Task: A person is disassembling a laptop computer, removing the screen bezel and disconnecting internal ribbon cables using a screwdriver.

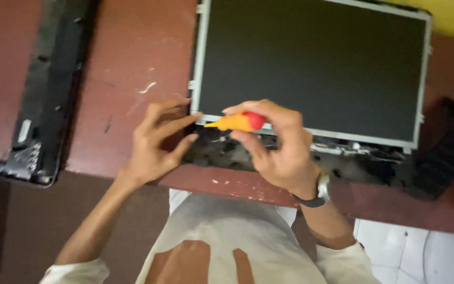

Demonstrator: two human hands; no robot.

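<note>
Right hand [282,150] grips orange screwdriver [237,122] beside laptop screen panel [311,66]

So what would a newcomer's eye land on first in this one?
The orange and red screwdriver, pinched in the right hand at centre, tip pointing toward the left hand. Behind it, the big dark display panel in its silver frame lies flat on the reddish-brown table.

repair wkshop, stripped laptop screen [311,66], loose bezel [43,89], worn table [127,63]
</note>
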